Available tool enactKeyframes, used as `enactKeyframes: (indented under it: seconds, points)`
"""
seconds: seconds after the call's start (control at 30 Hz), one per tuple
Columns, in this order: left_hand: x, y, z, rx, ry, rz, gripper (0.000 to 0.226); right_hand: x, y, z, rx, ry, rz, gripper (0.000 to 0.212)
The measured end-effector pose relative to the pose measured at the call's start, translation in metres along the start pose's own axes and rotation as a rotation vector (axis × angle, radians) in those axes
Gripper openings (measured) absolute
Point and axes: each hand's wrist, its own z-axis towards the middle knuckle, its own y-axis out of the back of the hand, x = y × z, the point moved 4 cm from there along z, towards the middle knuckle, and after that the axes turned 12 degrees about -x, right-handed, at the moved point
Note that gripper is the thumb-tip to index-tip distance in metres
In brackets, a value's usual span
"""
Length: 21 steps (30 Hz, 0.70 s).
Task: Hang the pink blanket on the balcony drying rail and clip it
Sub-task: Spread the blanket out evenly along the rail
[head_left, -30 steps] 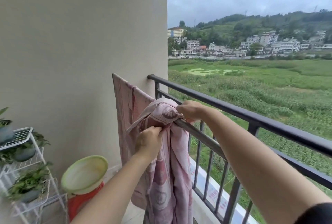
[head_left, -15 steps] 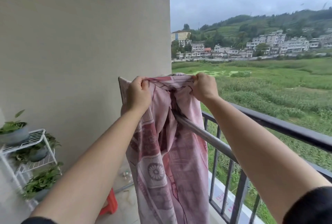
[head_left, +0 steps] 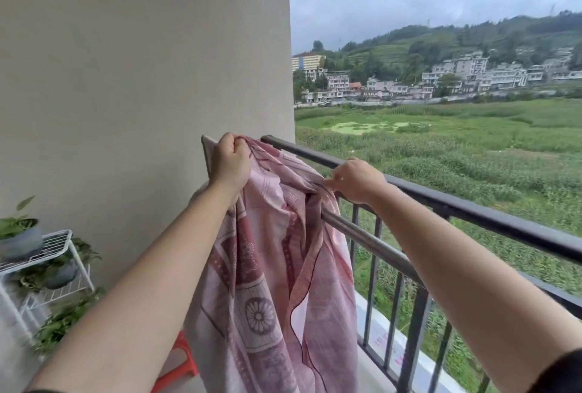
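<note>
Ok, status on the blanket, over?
Left hand and right hand both gripping the pink blanket top edge. Blanket bunched over the silver drying rail, not spread. No clips in view. Nothing blocking.

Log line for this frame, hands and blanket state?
left hand: gripping pink blanket top edge | right hand: pinching blanket at drying rail | clips: none visible

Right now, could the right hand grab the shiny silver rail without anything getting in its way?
Probably yes. The right hand pinches the pink blanket just above the silver rail, whose bare stretch lies beside the wrist with nothing covering it. It would need to let go of the cloth first.
</note>
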Motion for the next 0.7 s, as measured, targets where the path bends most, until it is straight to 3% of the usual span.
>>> enactKeyframes:
  seconds: [0.07,0.17,0.33,0.43,0.5,0.7]
  points:
    - [0.009,0.007,0.0,0.001,0.054,-0.023,0.026,-0.02,0.022,0.001,-0.073,-0.106,0.186,0.041]
    - [0.009,0.005,-0.012,0.035,0.079,-0.064,0.032,-0.034,0.046,-0.004,-0.217,-0.132,0.199,0.038]
    - [-0.002,-0.011,-0.029,0.104,-0.023,0.027,0.025,0.001,0.016,-0.033,-0.025,-0.021,0.161,0.018]
    - [0.024,-0.009,-0.036,0.117,-0.063,0.398,0.024,0.015,-0.008,-0.047,0.045,-0.02,0.197,0.023]
    - [0.051,-0.002,-0.044,0.102,0.013,0.594,0.029,0.016,-0.013,-0.048,0.053,-0.033,0.196,0.029]
    - [0.081,-0.007,-0.094,0.056,0.156,0.475,0.021,0.018,-0.019,-0.033,0.057,-0.058,0.182,0.033]
